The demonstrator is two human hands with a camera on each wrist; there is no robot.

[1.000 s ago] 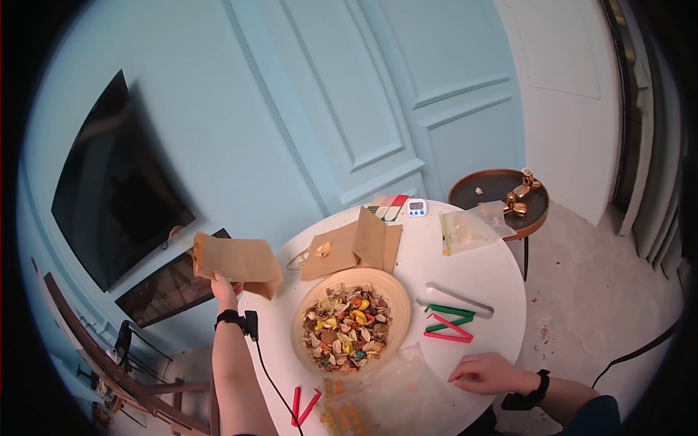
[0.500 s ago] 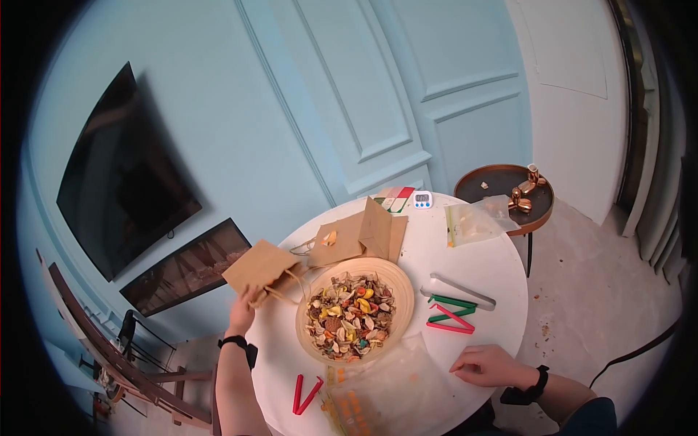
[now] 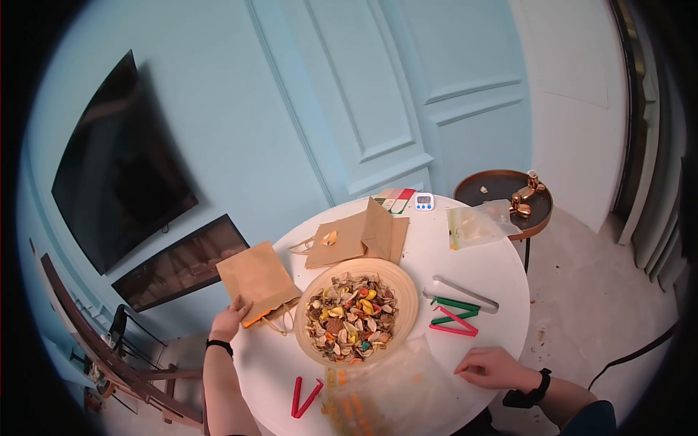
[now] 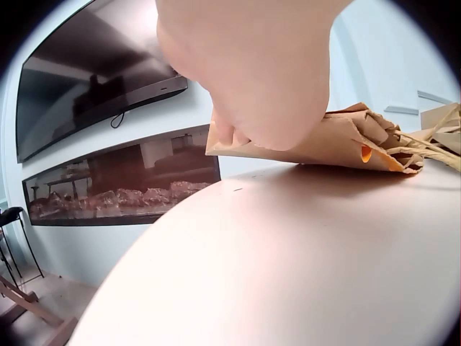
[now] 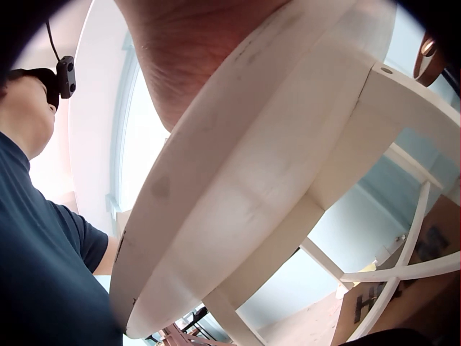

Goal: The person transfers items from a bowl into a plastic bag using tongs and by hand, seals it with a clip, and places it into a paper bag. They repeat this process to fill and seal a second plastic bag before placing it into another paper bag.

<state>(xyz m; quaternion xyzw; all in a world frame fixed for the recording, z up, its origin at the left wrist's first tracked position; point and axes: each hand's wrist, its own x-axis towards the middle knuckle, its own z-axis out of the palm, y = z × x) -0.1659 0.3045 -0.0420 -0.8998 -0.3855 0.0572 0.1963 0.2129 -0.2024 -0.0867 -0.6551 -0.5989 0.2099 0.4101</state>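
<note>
My left hand [image 3: 230,321] rests on a brown paper bag [image 3: 256,275] lying on its side at the table's left edge, fingers stretched over its near corner. A string handle [image 3: 288,320] sticks out of the bag's near end. In the left wrist view the hand covers part of the bag [image 4: 324,146]. Just right of the bag, a round wooden bowl [image 3: 405,291] holds a heap of potpourri [image 3: 349,320]. My right hand [image 3: 494,368] lies loosely curled and holds nothing at the table's near right edge, beside a clear plastic bag [image 3: 407,389].
Another paper bag [image 3: 342,243] lies behind the bowl. Red clips [image 3: 297,396] lie at the front left; red and green clips [image 3: 454,330] and tongs [image 3: 465,295] lie at the right. A timer [image 3: 424,202] and a zip bag [image 3: 476,227] stand farther back, near a small side table [image 3: 465,182].
My left hand has brought the paper bag down from the air onto the table's left side, and its handle end has turned toward the near side. My right hand has stayed in place.
</note>
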